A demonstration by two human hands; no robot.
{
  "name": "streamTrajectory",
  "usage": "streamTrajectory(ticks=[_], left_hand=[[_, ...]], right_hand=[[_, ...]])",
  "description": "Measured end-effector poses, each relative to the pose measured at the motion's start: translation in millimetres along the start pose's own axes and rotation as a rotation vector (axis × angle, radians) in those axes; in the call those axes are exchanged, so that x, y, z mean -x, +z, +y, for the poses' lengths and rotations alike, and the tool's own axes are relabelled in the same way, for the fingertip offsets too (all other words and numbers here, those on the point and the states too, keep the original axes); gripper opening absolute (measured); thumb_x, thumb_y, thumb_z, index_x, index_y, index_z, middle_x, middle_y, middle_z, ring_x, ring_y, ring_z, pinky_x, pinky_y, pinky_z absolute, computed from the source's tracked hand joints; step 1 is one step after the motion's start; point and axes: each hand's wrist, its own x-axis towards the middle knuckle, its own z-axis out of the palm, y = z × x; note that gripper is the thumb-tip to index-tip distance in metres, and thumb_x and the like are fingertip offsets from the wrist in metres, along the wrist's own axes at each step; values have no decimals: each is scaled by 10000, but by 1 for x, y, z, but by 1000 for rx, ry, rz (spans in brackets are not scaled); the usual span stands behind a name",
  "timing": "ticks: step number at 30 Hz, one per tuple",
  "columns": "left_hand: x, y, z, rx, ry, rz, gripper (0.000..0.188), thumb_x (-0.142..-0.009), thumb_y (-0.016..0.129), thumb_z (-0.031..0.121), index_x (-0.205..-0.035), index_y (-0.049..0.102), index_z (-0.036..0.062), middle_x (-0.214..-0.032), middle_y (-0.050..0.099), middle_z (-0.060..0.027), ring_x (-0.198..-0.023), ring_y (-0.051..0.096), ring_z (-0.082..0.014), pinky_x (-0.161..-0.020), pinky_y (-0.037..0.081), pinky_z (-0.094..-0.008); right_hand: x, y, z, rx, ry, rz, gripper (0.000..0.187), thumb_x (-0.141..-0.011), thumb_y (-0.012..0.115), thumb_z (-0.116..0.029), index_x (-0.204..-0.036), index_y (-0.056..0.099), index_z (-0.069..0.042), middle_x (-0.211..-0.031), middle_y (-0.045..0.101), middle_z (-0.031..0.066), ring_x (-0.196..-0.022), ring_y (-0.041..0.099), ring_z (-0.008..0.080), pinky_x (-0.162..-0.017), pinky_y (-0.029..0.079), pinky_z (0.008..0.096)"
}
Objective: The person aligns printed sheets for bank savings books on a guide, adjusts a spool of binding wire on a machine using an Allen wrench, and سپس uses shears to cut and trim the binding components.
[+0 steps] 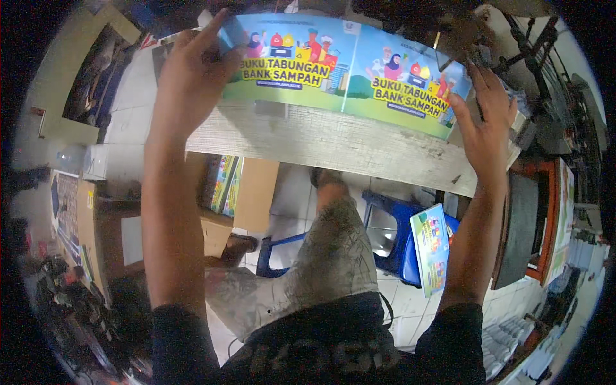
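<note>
A wide printed sheet (346, 96), with two matching colourful cartoon cover pictures side by side, lies across a whitish wooden plank bench (321, 131) at the top of the view. My left hand (192, 80) grips the sheet's left end between thumb and fingers. At the opposite end, my right hand (487, 119) has its thumb on the near right corner and its fingers along the far side. Just beyond the right part of the sheet, a thin metal piece (437, 42) stands up; its base is dark and hard to make out.
A blue plastic stool (401, 253) stands below the bench, bearing more printed sheets (431, 247). An open cardboard box (256, 192) on the left holds similar prints (226, 186). An orange-framed cabinet (545, 224) is at the right. White floor tiles (289, 208) show around my legs.
</note>
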Motion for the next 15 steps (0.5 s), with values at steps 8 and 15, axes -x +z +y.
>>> streamTrajectory(ticks=[8,15], left_hand=[[2,-3,-8,-376,131,83,576,-814,748,325,-1332,562,156,-1227,526,-162,-1165,478,-320,-988,413,-410],[5,-28,-44,-562,90,168,624,-775,740,462,-1341,546,283,-1393,439,-133,-1312,367,-375,-1041,314,-554]], right_hand=[[-1,1,-9,132,86,24,684,-830,659,-506,-1369,491,-122,-1404,472,145,-1341,389,313,-1096,120,617],[-18,12,-48,77,-29,17,651,-819,665,-513,-1316,546,-109,-1367,507,144,-1317,413,308,-1085,153,613]])
